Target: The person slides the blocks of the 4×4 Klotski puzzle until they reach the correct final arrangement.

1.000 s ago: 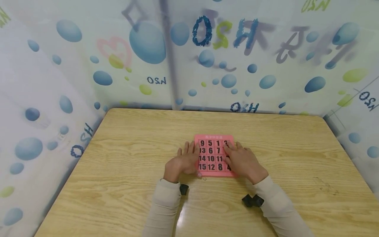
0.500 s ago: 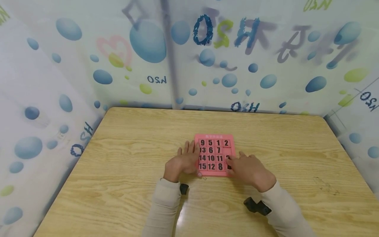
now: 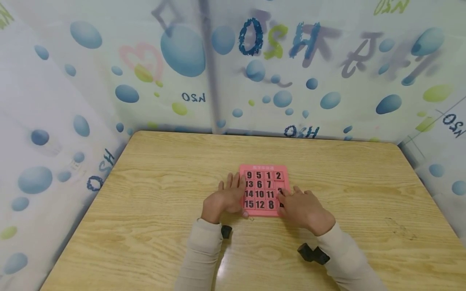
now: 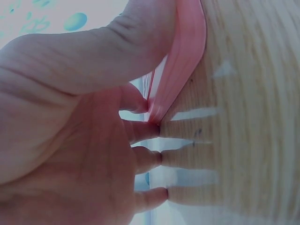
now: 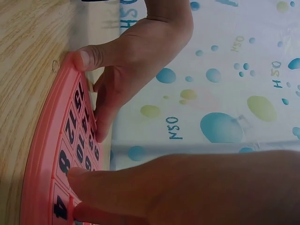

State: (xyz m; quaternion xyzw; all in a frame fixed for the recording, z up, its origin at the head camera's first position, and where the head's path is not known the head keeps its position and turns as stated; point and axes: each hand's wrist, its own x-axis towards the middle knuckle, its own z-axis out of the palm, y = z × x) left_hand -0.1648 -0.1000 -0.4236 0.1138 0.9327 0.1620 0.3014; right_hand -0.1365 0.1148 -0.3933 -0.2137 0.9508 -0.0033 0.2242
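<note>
A pink sliding number puzzle (image 3: pixel 264 213) lies flat on the table, its black-numbered tiles in rows. Below the 2 tile (image 3: pixel 278 176), part of a bare slot shows in the right column. My left hand (image 3: pixel 226 201) rests along the puzzle's left edge; its fingers are mostly straight, and the thumb (image 5: pixel 84 60) touches the near left corner. On the right column lies my right hand (image 3: pixel 303 208), fingertips touching the 3 tile (image 3: pixel 279 189). The 4 tile (image 5: pixel 60 207) is partly covered by that hand in the head view.
The wood-grain table (image 3: pixel 174 169) extends around the puzzle on all sides. Behind it hangs a pale sheet (image 3: pixel 233 72) with blue and green bubble prints. A black strap-like device (image 3: pixel 313 254) sits at the right wrist, another (image 3: pixel 226 232) at the left.
My right hand has drawn back toward the lower right, uncovering the 2 tile and the slot. Since half a second ago the 3 tile has shifted slightly away from me. The left hand stays put.
</note>
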